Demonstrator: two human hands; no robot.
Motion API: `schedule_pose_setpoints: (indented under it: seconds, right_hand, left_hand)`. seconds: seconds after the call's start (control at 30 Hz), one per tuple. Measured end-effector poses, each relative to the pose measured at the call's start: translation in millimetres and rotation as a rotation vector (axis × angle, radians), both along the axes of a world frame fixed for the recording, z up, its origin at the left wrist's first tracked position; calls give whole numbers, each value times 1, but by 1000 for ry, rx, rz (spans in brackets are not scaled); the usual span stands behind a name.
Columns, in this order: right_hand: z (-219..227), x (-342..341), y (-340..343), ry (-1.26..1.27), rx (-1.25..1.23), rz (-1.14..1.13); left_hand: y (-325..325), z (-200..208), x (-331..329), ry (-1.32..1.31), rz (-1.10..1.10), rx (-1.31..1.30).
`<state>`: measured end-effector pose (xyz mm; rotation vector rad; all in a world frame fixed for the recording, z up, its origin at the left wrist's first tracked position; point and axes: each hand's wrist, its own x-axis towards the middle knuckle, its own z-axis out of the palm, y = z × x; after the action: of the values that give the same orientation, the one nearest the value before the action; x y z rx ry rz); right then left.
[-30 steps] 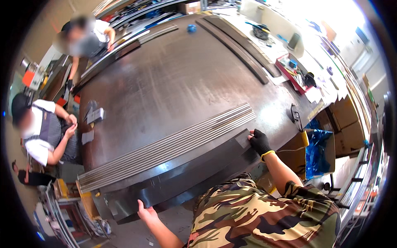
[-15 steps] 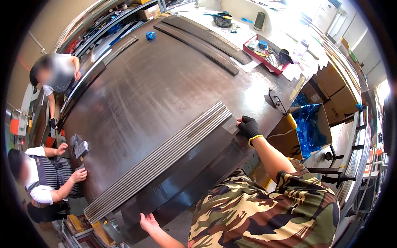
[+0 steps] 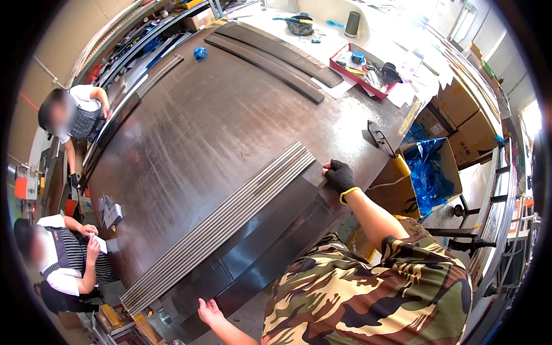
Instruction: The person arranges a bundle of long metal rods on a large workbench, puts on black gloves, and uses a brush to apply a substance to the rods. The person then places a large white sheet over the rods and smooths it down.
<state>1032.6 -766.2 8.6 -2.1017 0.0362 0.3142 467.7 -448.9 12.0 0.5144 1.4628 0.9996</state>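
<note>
My right hand point(image 3: 339, 177), in a black fingerless glove with a yellow cuff, is closed at the right end of a long dark flat panel point(image 3: 247, 246), thumb and fingertips at its corner. My bare left hand point(image 3: 210, 312) is at the panel's near edge, toward the left end, with fingers apart; whether it touches the edge is unclear. Beyond the panel lies a row of long thin metal strips point(image 3: 221, 223), side by side and running diagonally over the dark table point(image 3: 190, 144).
Two long dark bars point(image 3: 267, 68) lie at the far side, near a red tray point(image 3: 368, 85) of small items. A small metal block point(image 3: 113, 215) sits at the left edge. Two co-workers stand at left. A box point(image 3: 428, 178) with blue film is at right.
The lower-left co-worker's hands have come together around a small white piece. My hands stay near the panel's edges, and more of its glossy face shows. The view has shifted slightly.
</note>
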Motion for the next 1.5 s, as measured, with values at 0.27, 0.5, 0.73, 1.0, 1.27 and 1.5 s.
schedule_pose_setpoints:
  seconds: [0.27,0.5,0.73,1.0,1.27,1.5]
  right_hand:
    - [-16,4,7,187,278,14]
    - [-46,20,-9,-75,76,183]
    - [-38,17,-7,59,206,153]
    - [-40,21,-2,-37,16,83]
    - [-10,0,6,-37,-11,33]
    - [33,-14,-7,-65,-104,33]
  left_hand:
    - [-3,11,5,34,73,-43]
    - [15,13,-13,88,191,-81]
    - [23,16,-31,171,105,-74]
    - [28,8,-58,245,25,-141]
    - [31,36,-39,370,-23,-211]
    - [36,56,0,468,-17,-203]
